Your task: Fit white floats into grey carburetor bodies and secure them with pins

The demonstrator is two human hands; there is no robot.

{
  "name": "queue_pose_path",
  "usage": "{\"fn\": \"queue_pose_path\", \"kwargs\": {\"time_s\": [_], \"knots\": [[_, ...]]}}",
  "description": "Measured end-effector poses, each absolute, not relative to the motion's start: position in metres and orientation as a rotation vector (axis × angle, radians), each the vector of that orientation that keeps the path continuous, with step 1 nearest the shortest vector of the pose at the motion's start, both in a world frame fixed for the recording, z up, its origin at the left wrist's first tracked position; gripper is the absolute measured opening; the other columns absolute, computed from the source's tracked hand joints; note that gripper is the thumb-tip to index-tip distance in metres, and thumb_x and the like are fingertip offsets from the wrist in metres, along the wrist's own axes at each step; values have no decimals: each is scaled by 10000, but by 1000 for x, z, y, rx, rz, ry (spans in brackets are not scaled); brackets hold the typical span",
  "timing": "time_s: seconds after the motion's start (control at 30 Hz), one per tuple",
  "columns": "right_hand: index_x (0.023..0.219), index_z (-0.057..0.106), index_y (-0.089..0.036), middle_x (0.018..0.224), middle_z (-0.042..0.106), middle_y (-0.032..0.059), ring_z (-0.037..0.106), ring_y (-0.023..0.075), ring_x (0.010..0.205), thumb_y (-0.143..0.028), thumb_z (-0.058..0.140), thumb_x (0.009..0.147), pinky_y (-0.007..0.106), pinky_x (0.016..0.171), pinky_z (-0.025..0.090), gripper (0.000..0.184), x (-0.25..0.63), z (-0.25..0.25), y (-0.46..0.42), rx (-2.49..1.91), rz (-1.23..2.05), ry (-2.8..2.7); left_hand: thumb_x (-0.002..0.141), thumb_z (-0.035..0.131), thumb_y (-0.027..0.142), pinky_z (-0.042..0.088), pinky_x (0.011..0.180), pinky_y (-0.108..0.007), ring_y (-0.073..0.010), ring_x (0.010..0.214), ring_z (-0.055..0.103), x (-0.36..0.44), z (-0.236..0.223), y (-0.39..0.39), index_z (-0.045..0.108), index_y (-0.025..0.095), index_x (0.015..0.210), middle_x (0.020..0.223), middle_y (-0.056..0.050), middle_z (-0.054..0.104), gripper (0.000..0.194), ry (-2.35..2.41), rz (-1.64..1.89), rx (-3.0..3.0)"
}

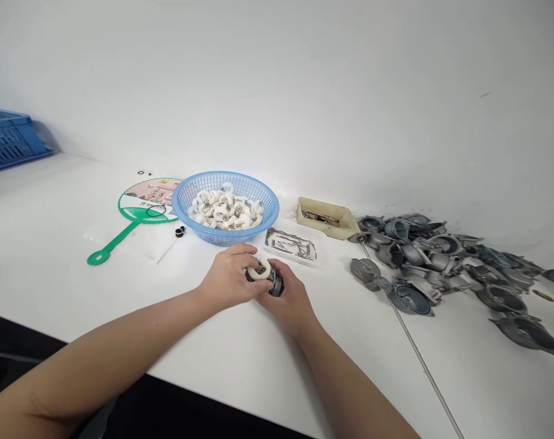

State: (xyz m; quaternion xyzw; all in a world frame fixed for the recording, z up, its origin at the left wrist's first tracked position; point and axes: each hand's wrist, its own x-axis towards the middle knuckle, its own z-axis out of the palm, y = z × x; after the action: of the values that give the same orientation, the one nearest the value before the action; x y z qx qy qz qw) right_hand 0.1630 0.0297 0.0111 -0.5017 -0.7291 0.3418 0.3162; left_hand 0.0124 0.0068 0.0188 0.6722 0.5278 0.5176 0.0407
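Both of my hands meet at the table's front middle, holding one small assembly (264, 276) between them. It is a white ring seated on a grey metal casting, with small metal parts showing in its centre. My left hand (229, 277) grips it from the left, and my right hand (287, 295) cups it from the lower right. Fingers hide much of the casting. Just beyond my hands stands a blue plastic basket (254, 188) filled with similar white rings (224, 210).
Grey metal castings (435, 262) lie heaped at right. Behind my hands are a clear tray of screws (290, 245) and a beige tray (327, 218). At left lie a green hand fan (149, 200), small black rings (180, 231) and a blue crate (7, 139).
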Motion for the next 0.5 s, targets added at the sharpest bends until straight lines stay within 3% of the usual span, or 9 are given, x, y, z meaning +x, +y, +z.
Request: {"fn": "queue_pose_path", "kwargs": {"time_s": [0.2,0.5], "knots": [[1098,542,-226,989,639,23,596,212,881,-365,646,593,352,784,489,534,162,13,28,-1337,887,-1896,553,749,239,572,732,-329,-218,819,659,18,16,9,672,147,660,918,-122,667,161,1657,1654,2041],[1083,547,-239,996,648,9,606,214,890,-351,674,592,350,775,500,519,161,20,27,-1279,957,-1891,631,588,139,533,844,-339,-206,939,620,15,15,8,634,146,879,1028,-126,626,253,1377,1707,2248]]}}
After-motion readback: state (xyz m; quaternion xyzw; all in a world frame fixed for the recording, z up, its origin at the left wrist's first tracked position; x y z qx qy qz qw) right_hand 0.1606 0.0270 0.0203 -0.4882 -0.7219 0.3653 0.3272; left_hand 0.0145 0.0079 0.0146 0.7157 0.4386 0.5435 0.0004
